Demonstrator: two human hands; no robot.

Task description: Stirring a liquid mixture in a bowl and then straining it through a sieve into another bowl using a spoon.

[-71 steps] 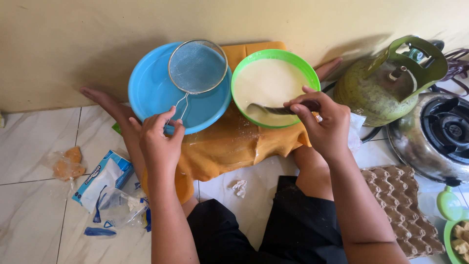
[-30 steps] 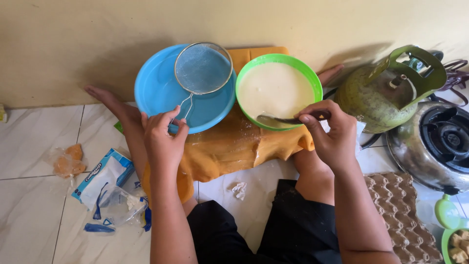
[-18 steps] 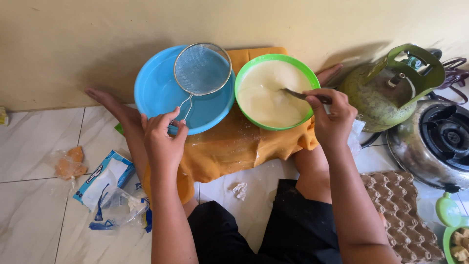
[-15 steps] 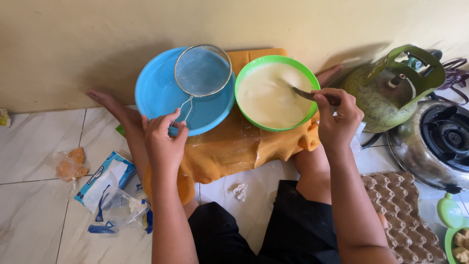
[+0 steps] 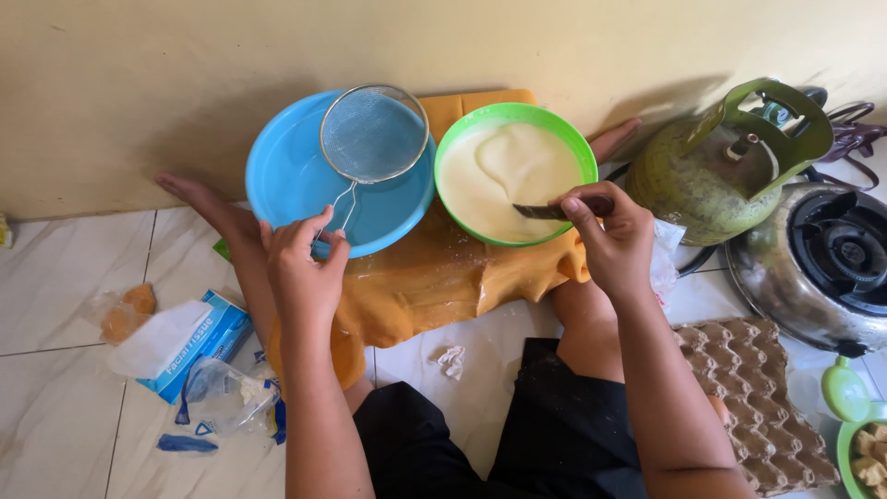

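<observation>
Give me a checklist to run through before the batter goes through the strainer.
1. Strainer over blue bowl: ok, it rests on the rim.
2. Left hand on the strainer's wire handle: ok.
3. Right hand gripping the spoon: ok.
4. Batter in green bowl: ok, pale and smooth-looking; lumps cannot tell.
5. Blue bowl empty and clean: ok, as far as visible.
6. Orange cloth flat under both bowls: not ok, it is rumpled.
</observation>
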